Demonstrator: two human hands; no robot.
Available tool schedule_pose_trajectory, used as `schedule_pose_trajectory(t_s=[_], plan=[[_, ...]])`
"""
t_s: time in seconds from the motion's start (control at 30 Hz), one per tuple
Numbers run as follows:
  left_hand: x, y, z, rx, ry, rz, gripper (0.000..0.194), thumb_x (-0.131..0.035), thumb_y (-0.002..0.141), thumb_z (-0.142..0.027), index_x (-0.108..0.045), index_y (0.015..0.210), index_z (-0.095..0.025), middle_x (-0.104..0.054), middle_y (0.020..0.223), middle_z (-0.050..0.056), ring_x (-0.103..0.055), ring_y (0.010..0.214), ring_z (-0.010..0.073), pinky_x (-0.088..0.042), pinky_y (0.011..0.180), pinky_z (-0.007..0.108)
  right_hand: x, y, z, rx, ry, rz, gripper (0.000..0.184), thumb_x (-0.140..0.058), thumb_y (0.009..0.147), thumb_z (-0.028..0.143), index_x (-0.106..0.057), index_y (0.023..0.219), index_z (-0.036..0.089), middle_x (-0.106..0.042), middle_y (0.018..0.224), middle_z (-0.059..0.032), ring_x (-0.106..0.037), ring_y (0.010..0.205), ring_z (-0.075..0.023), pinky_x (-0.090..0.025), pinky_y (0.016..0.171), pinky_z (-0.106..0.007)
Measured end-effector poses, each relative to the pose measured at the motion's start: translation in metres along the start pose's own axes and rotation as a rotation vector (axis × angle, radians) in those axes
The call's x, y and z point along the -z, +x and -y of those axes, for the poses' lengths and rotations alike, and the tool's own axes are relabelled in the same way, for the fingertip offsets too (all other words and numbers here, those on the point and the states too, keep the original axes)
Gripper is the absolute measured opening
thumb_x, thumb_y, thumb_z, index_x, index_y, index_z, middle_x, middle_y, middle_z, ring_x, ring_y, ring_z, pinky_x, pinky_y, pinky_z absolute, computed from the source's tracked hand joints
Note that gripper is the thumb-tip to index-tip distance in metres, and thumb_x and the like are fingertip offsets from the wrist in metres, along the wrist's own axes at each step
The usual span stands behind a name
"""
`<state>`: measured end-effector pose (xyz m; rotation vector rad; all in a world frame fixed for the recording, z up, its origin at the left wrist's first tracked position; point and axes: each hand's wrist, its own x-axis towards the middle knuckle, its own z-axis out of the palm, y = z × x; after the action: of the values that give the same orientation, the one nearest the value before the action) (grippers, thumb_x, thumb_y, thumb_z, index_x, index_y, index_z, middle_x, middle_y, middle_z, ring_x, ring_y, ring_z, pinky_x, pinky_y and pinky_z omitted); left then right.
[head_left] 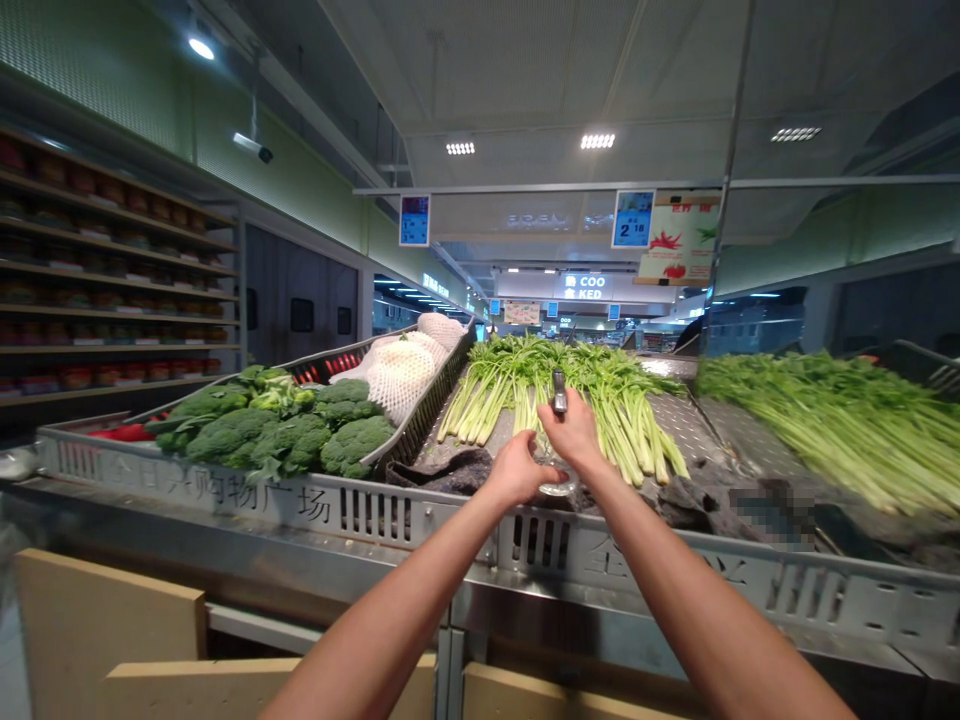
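Note:
In front of the celery (637, 430), I hold a clear spray bottle (556, 487) with a dark trigger head (559, 392). My right hand (574, 430) is closed around its neck and trigger. My left hand (517, 468) curls against the side of the bottle's lower body, its thumb towards the right hand. Both hands hide much of the bottle. Bunches of celery lie on a dark, dimpled sloping surface just beyond, leafy tops to the back and pale stalks towards me.
Broccoli (289, 430) and net-wrapped pale produce (405, 370) fill the left crate. A grey slotted rail (450, 520) runs along the stand's front. Dark crumpled cloth (442, 470) lies behind it. At right, a mirror (825, 400) reflects celery. Shelves of jars (112, 280) stand left.

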<state>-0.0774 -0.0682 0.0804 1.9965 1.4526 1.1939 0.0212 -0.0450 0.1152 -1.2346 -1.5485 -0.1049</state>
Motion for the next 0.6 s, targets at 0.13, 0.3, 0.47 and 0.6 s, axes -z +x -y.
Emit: schedule_pose_trajectory(t_s=[0.13,0.3,0.47,0.6], plan=[[0.006,-0.001,0.002,-0.004,0.037,-0.019,0.071,-0.068,0.041,-0.04,-0.048,0.103,-0.012,-0.055,0.097,0.008,-0.051,0.084,0.0203,-0.039,0.067,0.026,-0.003,-0.001,0.005,0.0,0.02,-0.001,0.019,-0.042,0.064,0.036,-0.046,0.073,0.019,-0.05,0.06,0.0013,-0.043,0.052,-0.0125,-0.027,0.048,-0.022],[0.01,-0.002,0.008,0.0,0.066,-0.025,0.07,-0.068,0.041,-0.042,-0.049,0.102,-0.013,-0.056,0.092,0.007,-0.052,0.08,0.0196,-0.039,0.065,0.025,-0.01,0.0,0.005,-0.052,0.002,0.026,0.017,-0.04,0.065,0.037,-0.044,0.067,0.02,-0.048,0.056,0.0016,-0.04,0.05,-0.0124,-0.026,0.047,-0.023],[0.011,-0.003,0.014,0.019,0.034,-0.018,0.066,-0.069,0.04,-0.039,-0.05,0.098,-0.013,-0.056,0.089,0.005,-0.051,0.081,0.019,-0.039,0.067,0.025,-0.017,-0.001,0.005,-0.088,-0.007,0.051,0.017,-0.039,0.065,0.036,-0.044,0.067,0.02,-0.048,0.056,0.0009,-0.04,0.05,-0.0128,-0.026,0.046,-0.023],[0.016,-0.004,0.019,0.022,0.033,-0.011,0.063,-0.069,0.041,-0.037,-0.051,0.095,-0.012,-0.056,0.087,0.005,-0.051,0.08,0.0189,-0.038,0.065,0.025,-0.022,-0.004,0.008,-0.068,0.007,0.075,0.019,-0.04,0.065,0.036,-0.046,0.071,0.019,-0.05,0.059,0.0006,-0.042,0.052,-0.0128,-0.027,0.046,-0.023]])
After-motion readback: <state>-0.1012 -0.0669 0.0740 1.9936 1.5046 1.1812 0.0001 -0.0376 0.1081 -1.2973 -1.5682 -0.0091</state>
